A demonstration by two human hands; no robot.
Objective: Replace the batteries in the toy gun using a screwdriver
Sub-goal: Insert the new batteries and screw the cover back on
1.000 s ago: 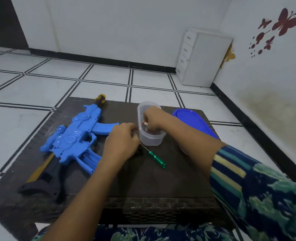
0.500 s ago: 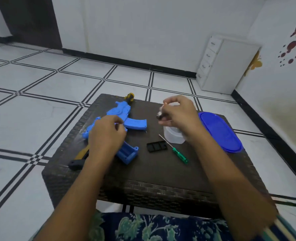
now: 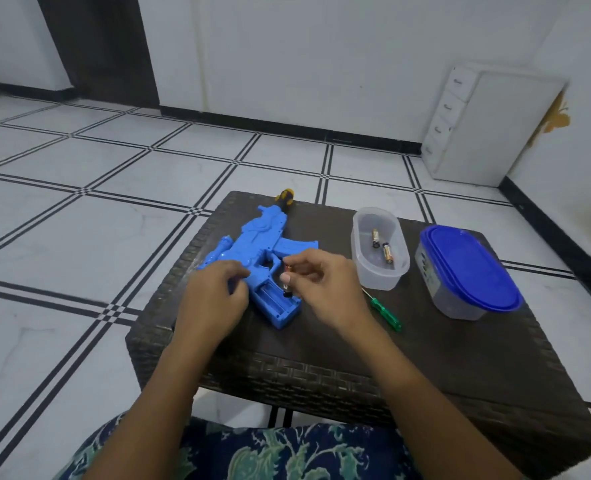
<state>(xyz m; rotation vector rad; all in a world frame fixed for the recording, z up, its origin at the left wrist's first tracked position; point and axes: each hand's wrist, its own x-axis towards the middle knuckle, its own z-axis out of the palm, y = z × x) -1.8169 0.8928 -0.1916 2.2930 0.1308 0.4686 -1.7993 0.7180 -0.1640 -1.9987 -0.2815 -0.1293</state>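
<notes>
Right hand pinches a battery between thumb and fingertips. The battery is near upright, its lower end at or just over the open battery bay. It's a small, stiff, smooth cylinder that likely slips if pinched by the ends, so grip it mid-barrel. Left hand curls over the toy gun body, steadying it; light hollow plastic, would probably slide otherwise. Gun lies flat on the table, long axis diagonal, yellow muzzle pointing away. Screwdriver lies nearby, untouched.
</notes>
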